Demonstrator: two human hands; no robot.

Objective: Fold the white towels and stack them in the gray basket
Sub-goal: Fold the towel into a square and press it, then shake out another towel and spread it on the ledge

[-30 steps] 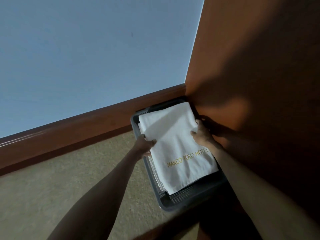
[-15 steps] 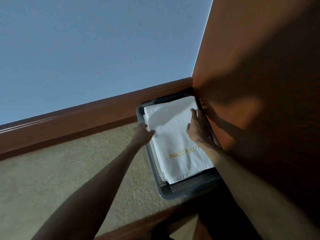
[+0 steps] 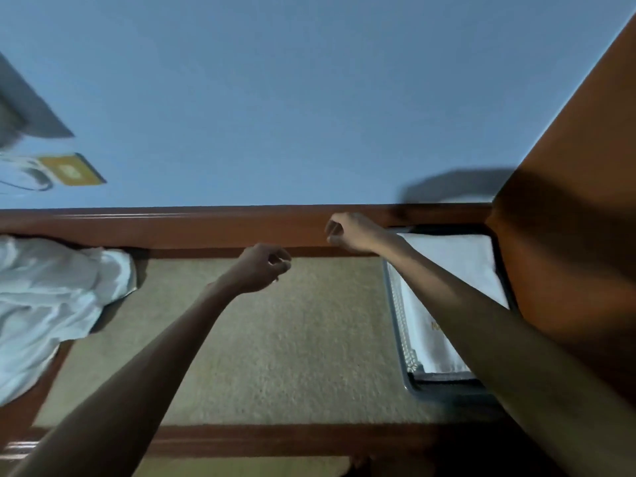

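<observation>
So both hands are up in the air over the floor here and neither one has anything in it. The left hand (image 3: 261, 270) hangs above the beige carpet (image 3: 292, 339) with the fingers loosely curled in and the thumb close to the fingertips, nothing pinched between them as far as I can see. The right hand (image 3: 351, 232) is a bit further out, in front of the brown baseboard (image 3: 189, 225), and it's also loosely curled and touching nothing. The right forearm stretches across the gray basket (image 3: 447, 389), which sits on the floor tucked into the corner where the baseboard meets the orange-brown wooden panel (image 3: 568, 235). Inside the basket lies a folded white towel (image 3: 457, 259), flat and neat, with a scrap of gold lettering peeking out by the arm, though most of it is covered so I can't read it. Over on the far left, against the baseboard, there's a rumpled heap of unfolded white towels (image 3: 51, 297), well apart from both hands and the basket. Above it all is the blue wall (image 3: 309, 98), with a gold plate (image 3: 72, 170) on it at the left, pretty blurry.
</observation>
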